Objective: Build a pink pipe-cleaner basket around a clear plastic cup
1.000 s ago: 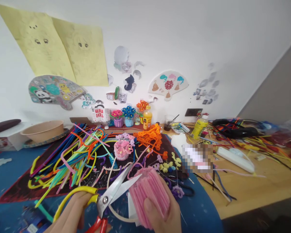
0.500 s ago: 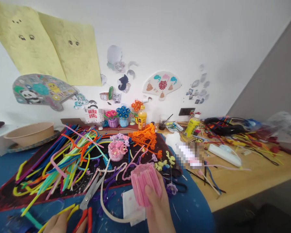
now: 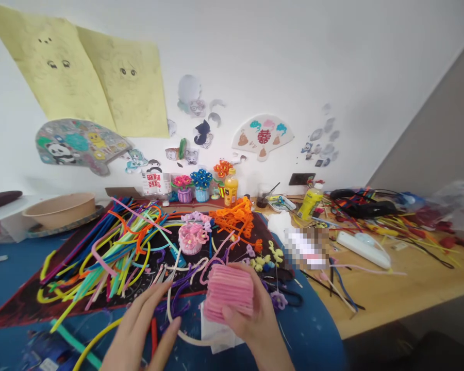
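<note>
My right hand [image 3: 261,319] is wrapped round a pink ribbed pot made of pipe cleaners [image 3: 230,291], which lies tipped on its side in the grip. To its left, my left hand [image 3: 143,322] is empty, with fingers stretched out and thumb apart. Scissors lie beneath the left hand; a red handle [image 3: 153,335] shows between finger and thumb, while most of the blades are hidden. A cream pipe cleaner [image 3: 189,340] curves between the two hands. Under the pink pot rests a white sheet of paper [image 3: 214,337]. Just beyond stands a small pink flower pot [image 3: 191,239].
Loose coloured pipe cleaners [image 3: 127,247] cover the dark mat on the left. Orange pipe-cleaner pieces [image 3: 234,216] lie behind the pink pot. An orange drink bottle [image 3: 231,188] stands near the wall, and a white power strip [image 3: 363,250] lies on the wooden table to the right.
My left hand has come off the scissors' handles, moved up and right, and opened out. My right hand has turned the pink pot from nearly upright onto its side.
</note>
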`<state>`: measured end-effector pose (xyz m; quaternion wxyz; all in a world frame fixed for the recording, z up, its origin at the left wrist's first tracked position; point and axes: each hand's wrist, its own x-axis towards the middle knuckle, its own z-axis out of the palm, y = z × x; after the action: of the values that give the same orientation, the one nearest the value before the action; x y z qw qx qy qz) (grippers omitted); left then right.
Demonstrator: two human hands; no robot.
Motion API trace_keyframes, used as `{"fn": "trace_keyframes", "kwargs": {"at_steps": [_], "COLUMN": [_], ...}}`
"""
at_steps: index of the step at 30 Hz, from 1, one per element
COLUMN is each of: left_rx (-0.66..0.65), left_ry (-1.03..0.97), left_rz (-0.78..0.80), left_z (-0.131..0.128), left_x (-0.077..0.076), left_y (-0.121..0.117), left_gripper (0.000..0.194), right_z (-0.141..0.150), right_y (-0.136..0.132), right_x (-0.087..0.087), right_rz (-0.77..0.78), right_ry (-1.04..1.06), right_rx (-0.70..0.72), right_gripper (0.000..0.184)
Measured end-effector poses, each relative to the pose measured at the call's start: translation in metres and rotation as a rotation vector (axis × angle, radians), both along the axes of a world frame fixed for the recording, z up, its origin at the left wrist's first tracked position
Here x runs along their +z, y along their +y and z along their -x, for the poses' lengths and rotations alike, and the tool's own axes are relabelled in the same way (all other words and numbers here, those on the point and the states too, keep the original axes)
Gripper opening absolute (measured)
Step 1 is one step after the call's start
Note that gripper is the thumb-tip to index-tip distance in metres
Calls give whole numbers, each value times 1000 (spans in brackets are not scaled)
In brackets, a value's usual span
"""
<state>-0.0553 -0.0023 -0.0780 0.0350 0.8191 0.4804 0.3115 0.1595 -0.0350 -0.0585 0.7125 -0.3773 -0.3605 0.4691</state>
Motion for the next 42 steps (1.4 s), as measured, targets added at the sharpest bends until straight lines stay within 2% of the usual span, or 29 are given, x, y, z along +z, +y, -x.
{"fn": "trace_keyframes", "kwargs": {"at_steps": [3,5,7,9,12,15,18,22,24,27,31,34,37,39,42], "left_rx": [-208,-295,-282,-234,-248,-305,-313,-267,-270,-263,-227,-188,-183,-187,-234], "left_ry": [-313,-481,-704,-944,-1179,-1251,-1098,-716,-562,-366,-115,64,141,130,-41], "left_rz": [191,296,383,451,530,545,466,316,229,15,-242,-393,-530,-555,-371], "left_z": [-33,-54,-72,-86,-102,-107,-99,-75,-64,-55,-54,-56,-58,-58,-56], "left_x": [23,28,24,17,7,0,-4,-1,6,20,36,42,44,45,46], "left_y": [-4,-7,-9,-11,-14,-12,-6,4,9,14,18,19,17,18,24], "left_gripper": [65,66,59,56,60,66,71,52,49,51,55,60,65,65,52], "right_z": [-14,-21,-23,-19,-6,6,7,0,-3,-8,-12,-11,-11,-13,-21], "right_y": [0,2,6,11,19,25,28,28,29,31,33,36,40,44,53], "right_x": [15,19,18,11,-4,-12,-10,-4,-4,-5,-5,-6,-11,-15,-16], "right_rz": [-16,-13,-71,-133,-217,-261,-278,-282,-293,-300,-299,-314,-330,-336,-382], "right_ry": [-225,-261,-184,-120,-75,-121,-293,-411,-446,-520,-607,-579,-551,-560,-583], "right_rx": [179,268,192,88,38,-28,-70,-49,-35,-25,5,38,84,118,174], "right_gripper": [59,74,89,96,93,83,69,76,79,84,82,82,83,83,82]}}
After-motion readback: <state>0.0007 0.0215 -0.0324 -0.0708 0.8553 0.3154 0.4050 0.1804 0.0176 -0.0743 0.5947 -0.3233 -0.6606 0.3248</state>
